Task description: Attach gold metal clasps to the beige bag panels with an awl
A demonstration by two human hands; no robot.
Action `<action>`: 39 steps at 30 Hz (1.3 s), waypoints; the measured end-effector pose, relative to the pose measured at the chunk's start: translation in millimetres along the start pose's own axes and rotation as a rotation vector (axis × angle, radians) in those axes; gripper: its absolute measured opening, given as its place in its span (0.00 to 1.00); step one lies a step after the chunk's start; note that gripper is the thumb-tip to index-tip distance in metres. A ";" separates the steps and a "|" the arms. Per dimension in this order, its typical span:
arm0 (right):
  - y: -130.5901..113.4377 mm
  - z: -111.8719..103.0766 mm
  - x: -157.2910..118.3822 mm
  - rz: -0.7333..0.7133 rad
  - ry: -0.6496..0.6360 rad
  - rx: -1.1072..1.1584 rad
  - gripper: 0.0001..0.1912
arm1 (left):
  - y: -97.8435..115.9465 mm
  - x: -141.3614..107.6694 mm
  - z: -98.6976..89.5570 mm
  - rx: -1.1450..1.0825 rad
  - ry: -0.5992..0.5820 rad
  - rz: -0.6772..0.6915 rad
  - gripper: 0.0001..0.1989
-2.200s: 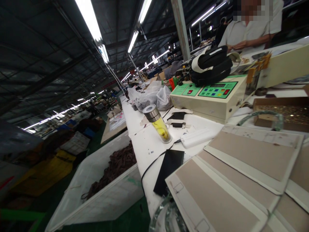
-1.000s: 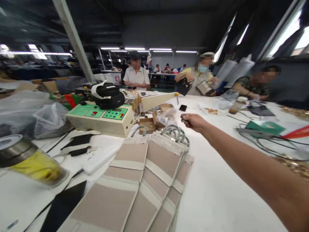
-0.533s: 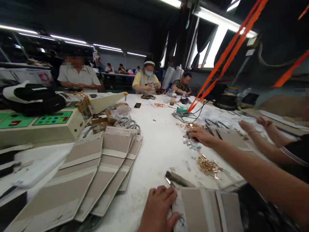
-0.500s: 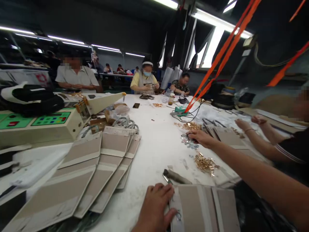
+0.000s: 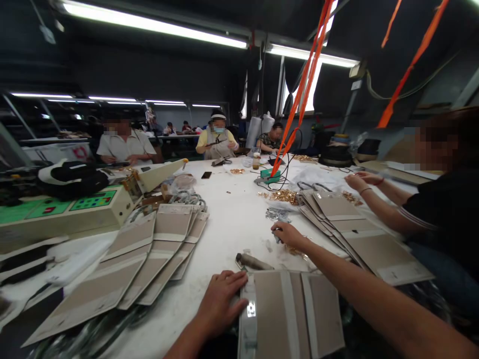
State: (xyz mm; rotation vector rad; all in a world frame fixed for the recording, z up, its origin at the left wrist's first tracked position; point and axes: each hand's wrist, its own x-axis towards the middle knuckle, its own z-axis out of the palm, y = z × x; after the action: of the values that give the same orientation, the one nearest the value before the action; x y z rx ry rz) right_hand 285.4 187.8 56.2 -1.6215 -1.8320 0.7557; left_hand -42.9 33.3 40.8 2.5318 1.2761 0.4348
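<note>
My left hand [image 5: 221, 298] grips the left edge of a beige panel [image 5: 267, 314] with pale strips across it. Its thumb lies near a small shiny metal fitting [image 5: 250, 309] on that panel. My right hand [image 5: 288, 235] is closed, fingertips pinched on a small silver metal piece [image 5: 277, 238], just above the table. Beyond it lies a pile of small silver pieces [image 5: 277, 215]. Gold metal pieces [image 5: 294, 249] lie partly hidden behind my right hand and forearm. A tool with a thick grey-brown handle [image 5: 256, 261] rests just past the panel's far edge.
Fanned beige panels [image 5: 174, 224] with grey handles lie left, beside a cream machine [image 5: 90, 209]. More panels [image 5: 355, 219] lie right, near a co-worker's hands [image 5: 361, 182]. Farther back are gold pieces [image 5: 284, 196], a green box [image 5: 270, 175] with cables, and orange strips [image 5: 305, 80] hanging down. Other people sit beyond.
My right hand has drawn back from the silver pile toward me, with a small silver piece in its fingers. My left hand stays at the panel's edge. The camera view has shifted.
</note>
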 end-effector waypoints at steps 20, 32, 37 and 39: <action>26.2 -16.8 51.0 -0.040 0.010 -0.499 0.23 | -8.7 1.7 6.9 -0.028 0.042 0.044 0.29; 10.2 -17.1 5.6 -0.105 0.266 -0.196 0.15 | -1.2 0.5 8.5 -0.036 0.028 0.017 0.31; -14.0 4.6 -41.4 -0.104 0.139 0.031 0.17 | 1.1 2.2 6.3 -0.040 0.018 0.018 0.31; -29.0 19.1 -66.7 -0.094 0.016 0.137 0.16 | 2.1 2.8 5.6 -0.038 0.013 0.014 0.30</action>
State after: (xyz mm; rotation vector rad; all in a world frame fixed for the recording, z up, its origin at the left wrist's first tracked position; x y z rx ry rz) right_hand 258.6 117.7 61.3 -1.4409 -1.7906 0.8058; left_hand -37.6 33.7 36.8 2.5124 1.2429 0.4743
